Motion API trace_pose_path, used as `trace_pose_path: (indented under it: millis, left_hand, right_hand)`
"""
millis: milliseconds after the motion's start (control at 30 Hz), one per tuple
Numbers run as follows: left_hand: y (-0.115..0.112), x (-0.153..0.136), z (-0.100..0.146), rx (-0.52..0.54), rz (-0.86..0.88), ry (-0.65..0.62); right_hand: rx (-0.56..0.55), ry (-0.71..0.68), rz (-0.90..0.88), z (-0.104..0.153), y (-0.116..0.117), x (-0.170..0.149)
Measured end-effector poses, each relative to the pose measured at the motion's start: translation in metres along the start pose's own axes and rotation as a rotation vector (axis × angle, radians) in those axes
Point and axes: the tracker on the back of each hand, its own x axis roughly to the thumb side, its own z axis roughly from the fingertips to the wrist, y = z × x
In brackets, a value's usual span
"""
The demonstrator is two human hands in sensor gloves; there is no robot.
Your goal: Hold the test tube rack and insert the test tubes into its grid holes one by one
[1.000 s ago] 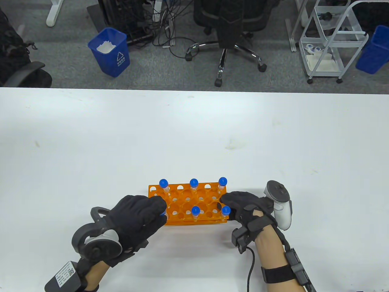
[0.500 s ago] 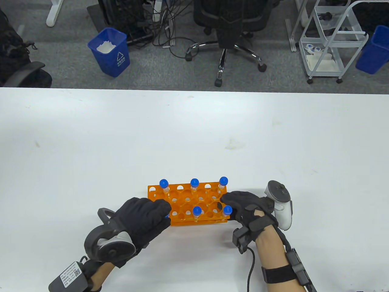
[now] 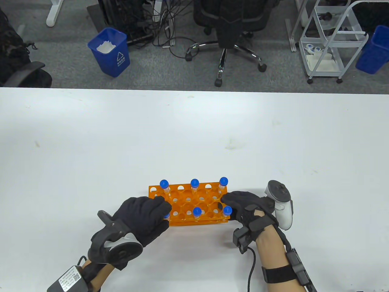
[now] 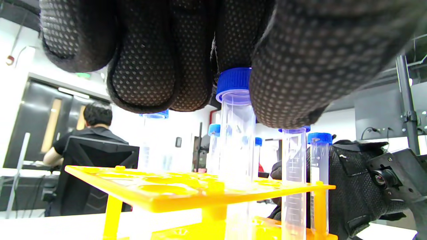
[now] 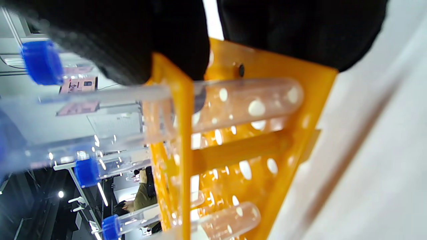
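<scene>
An orange test tube rack (image 3: 188, 203) stands near the table's front edge. Three blue-capped tubes (image 3: 194, 183) stand in its back row and two (image 3: 197, 211) in its front row. My left hand (image 3: 163, 210) covers the rack's front left corner. In the left wrist view its fingers (image 4: 143, 66) grip the blue cap of a clear tube (image 4: 235, 133) that stands in a rack hole. My right hand (image 3: 225, 205) grips the rack's right end. In the right wrist view its fingers (image 5: 166, 43) lie on the rack's top plate (image 5: 173, 140).
The white table (image 3: 194, 137) stretches far behind and to both sides of the rack. Beyond its far edge are a blue bin (image 3: 109, 51), an office chair (image 3: 231, 27) and a white cart (image 3: 331, 39).
My left wrist has swung to the right while its fingers stay over the front left tube. The rack and my right hand have barely moved.
</scene>
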Motion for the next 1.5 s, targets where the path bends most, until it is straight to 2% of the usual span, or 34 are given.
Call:
trace_pose_path:
  millis: [300, 533, 700, 1067, 1500]
  left_hand:
    - [0.006, 0.0, 0.003, -0.007, 0.001, -0.008]
    - [0.026, -0.022, 0.01, 0.1, 0.052, 0.07]
    - [0.028, -0.041, 0.019, 0.146, 0.055, 0.139]
    - [0.011, -0.079, 0.031, 0.064, 0.024, 0.282]
    - [0.005, -0.084, 0.032, 0.02, 0.01, 0.311]
  right_hand:
    - [-0.002, 0.004, -0.001, -0.001, 0.001, -0.001]
    - [-0.032, 0.015, -0.004, -0.003, -0.001, -0.003]
    - [-0.051, 0.025, 0.0, -0.009, -0.004, -0.005]
    - [-0.096, 0.078, 0.022, -0.021, -0.011, -0.014]
    - [-0.112, 0.109, 0.047, -0.026, -0.012, -0.017]
